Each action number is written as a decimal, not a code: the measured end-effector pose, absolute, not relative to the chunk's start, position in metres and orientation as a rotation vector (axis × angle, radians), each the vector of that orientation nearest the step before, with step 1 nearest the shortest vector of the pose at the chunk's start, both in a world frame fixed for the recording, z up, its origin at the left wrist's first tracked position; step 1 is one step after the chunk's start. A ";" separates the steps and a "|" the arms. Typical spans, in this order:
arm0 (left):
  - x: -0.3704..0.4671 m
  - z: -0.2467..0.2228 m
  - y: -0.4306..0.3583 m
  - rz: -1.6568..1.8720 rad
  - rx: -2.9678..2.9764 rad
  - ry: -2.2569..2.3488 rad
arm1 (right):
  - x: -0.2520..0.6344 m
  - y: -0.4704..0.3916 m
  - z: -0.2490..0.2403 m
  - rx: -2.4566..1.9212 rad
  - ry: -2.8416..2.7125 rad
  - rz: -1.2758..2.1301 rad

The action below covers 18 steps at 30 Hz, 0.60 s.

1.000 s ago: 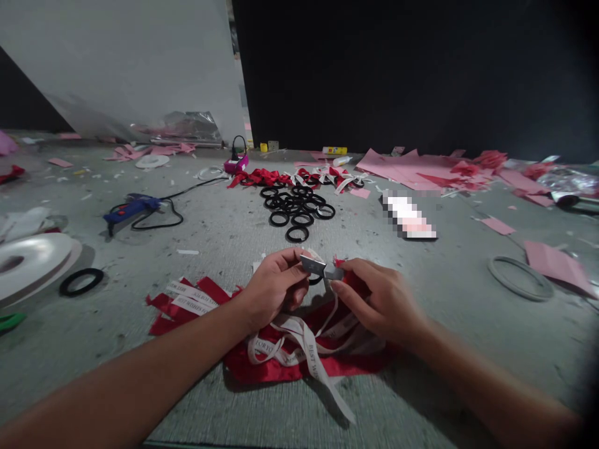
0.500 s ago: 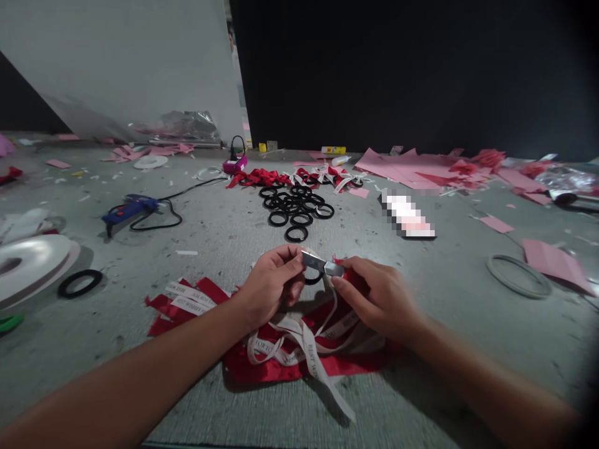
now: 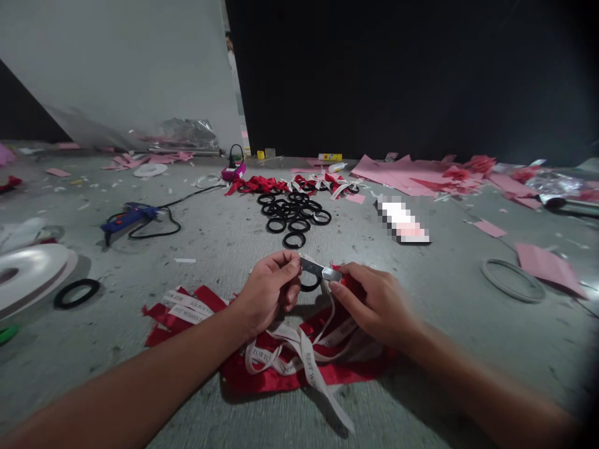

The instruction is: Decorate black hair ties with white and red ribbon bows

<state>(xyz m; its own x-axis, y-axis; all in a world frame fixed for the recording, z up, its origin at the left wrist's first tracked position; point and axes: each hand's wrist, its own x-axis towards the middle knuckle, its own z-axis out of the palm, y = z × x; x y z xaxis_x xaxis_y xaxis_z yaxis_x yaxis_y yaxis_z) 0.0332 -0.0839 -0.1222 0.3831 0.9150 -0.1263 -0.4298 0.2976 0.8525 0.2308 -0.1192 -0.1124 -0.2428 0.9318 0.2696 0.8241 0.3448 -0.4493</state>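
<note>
My left hand point(image 3: 271, 284) pinches one end of a small, flat grey-and-silver strip point(image 3: 312, 267); its exact kind I cannot make out. The fingers of my right hand point(image 3: 377, 296) close on the strip's silver end, with red ribbon point(image 3: 352, 287) bunched behind them. Just below the strip shows part of a black ring point(image 3: 311, 288); whether it is held or lies on the surface, I cannot tell. Beneath both hands lie red ribbon pieces point(image 3: 262, 377) and a tangled white ribbon point(image 3: 311, 362) printed with "BEST WISHES FOR YOU".
Several black rings point(image 3: 294, 239) are piled ahead, before red and white bows point(image 3: 262, 184). A blue glue gun point(image 3: 131, 216) with a black cord lies left, near a white ribbon roll point(image 3: 42, 274). A pixelated rectangle point(image 3: 402, 219), pink paper point(image 3: 552, 268) and a grey ring point(image 3: 513, 280) are right.
The view has shifted slightly, with the background sitting a little lower. Both hands keep their hold on the strip in nearly the same pose.
</note>
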 end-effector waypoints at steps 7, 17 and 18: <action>0.033 -0.123 -0.082 0.988 0.892 0.731 | 0.234 -0.117 -0.110 -1.504 -2.158 0.310; 0.032 -0.122 -0.082 0.966 0.916 0.745 | 0.235 -0.116 -0.109 -1.457 -2.204 0.364; 0.031 -0.123 -0.082 0.957 0.930 0.739 | 0.235 -0.116 -0.110 -1.455 -2.210 0.370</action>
